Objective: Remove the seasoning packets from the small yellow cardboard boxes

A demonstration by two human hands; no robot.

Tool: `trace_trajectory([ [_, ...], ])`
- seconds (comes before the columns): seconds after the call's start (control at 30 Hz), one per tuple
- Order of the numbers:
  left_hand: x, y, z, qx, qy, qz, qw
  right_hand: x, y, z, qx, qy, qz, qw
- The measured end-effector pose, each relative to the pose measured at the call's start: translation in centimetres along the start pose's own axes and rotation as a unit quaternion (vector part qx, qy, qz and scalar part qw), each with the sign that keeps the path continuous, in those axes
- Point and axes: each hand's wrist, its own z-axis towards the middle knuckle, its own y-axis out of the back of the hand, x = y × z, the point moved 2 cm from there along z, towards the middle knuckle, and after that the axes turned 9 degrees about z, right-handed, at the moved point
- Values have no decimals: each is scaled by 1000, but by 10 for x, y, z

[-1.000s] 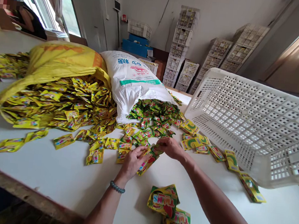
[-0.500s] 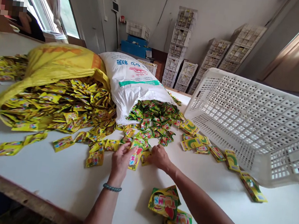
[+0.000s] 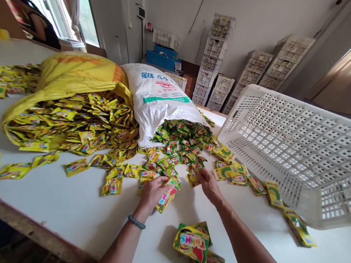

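Note:
My left hand [image 3: 155, 192], with a beaded bracelet at its wrist, grips a green and yellow packet [image 3: 169, 194] with a red fruit print. To its right, my right hand [image 3: 209, 184] pinches a small yellow packet [image 3: 193, 179] just above the table. Green sachets [image 3: 183, 136] spill from a white sack [image 3: 161, 100] beyond both hands. A yellow sack [image 3: 81, 69] at the left lies open, full of yellow sachets [image 3: 79, 117]. Nearer me, several larger packets [image 3: 191, 243] with "TWINS" lettering lie in a pile.
A large white crate [image 3: 299, 148] stands tilted at the right, with yellow packets [image 3: 274, 194] along its near side. Stacked crates [image 3: 213, 56] line the back wall. A person [image 3: 38, 23] is at the far left. The table's edge [image 3: 27, 227] crosses the lower left.
My right hand has moved right, away from the left hand, with the small yellow packet. My left hand's packet has tilted and shifted slightly right and nearer. The view has shifted a little.

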Motion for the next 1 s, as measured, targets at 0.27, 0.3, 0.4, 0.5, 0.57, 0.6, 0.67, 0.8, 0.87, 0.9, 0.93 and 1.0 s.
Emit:
trace_trajectory([
  [0.27, -8, -10, -10, 96, 33, -54, 993, 45, -11, 6, 209, 191, -148, 948],
  [0.3, -9, -11, -12, 106, 39, -72, 991, 48, -11, 6, 228, 199, -160, 940],
  [0.4, -13, -11, -14, 111, 40, -108, 987, 56, -8, 12, 266, 193, -160, 931],
  [0.5, -17, -10, -14, 96, 33, -114, 988, 60, -3, 19, 266, 167, -162, 935],
  [0.57, -18, -11, -15, 104, 36, -119, 987, 61, -2, 20, 260, 157, -161, 939],
  [0.6, -19, -11, -16, 114, 40, -125, 985, 62, -4, 19, 266, 158, -156, 938],
  [0.67, -19, -12, -18, 133, 48, -142, 980, 62, -11, 15, 286, 167, -141, 933],
  [0.8, -17, -14, -20, 139, 63, -143, 978, 61, -23, 6, 235, 125, -111, 957],
  [0.87, -16, -15, -19, 138, 57, -138, 979, 60, -22, 4, 197, 70, -66, 976],
  [0.9, -16, -15, -19, 136, 51, -142, 979, 60, -20, 3, 182, 46, -36, 982],
  [0.93, -16, -16, -19, 133, 44, -148, 979, 60, -18, 2, 167, 29, -12, 986],
  [1.0, -16, -16, -18, 125, 32, -162, 978, 61, -13, 0, 130, 18, 1, 991],
])
